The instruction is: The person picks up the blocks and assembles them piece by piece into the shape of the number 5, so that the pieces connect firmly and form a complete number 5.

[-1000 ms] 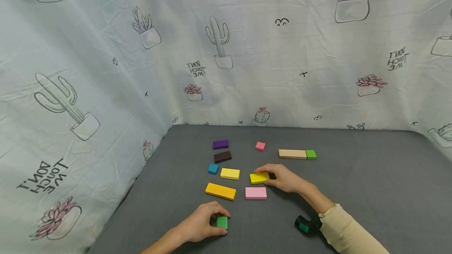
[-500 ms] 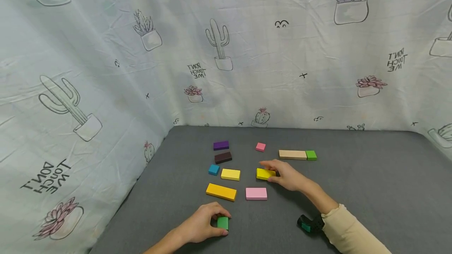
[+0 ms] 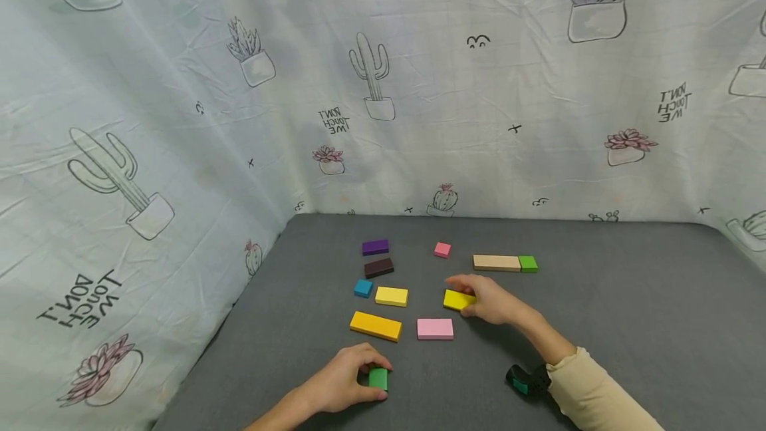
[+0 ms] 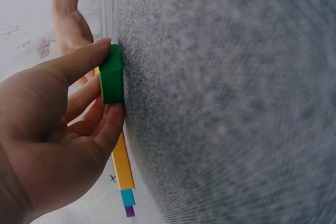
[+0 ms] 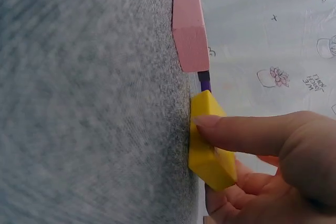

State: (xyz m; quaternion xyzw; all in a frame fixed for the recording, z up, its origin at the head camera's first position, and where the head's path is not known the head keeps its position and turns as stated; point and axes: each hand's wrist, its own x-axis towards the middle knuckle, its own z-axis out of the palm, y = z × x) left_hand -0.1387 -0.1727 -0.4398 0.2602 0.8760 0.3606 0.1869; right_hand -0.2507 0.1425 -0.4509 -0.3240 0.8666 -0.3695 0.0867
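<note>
At the front of the table my left hand pinches a green block between thumb and fingers. The left wrist view has this green block right at the cloth, thumb on one end and a finger on the other. Farther back and to the right, my right hand grips a bright yellow block by its right part. In the right wrist view the thumb lies across the yellow block, with the other fingers behind it. A pink block lies just in front of the yellow one.
Left of centre lie an orange block, a pale yellow block, a blue block, a dark brown block and a purple block. Behind are a coral block and a tan block against a lime-green block.
My right hand has moved the bright yellow block to the right, away from the pale yellow one. The left hand stays in place with the green block.
</note>
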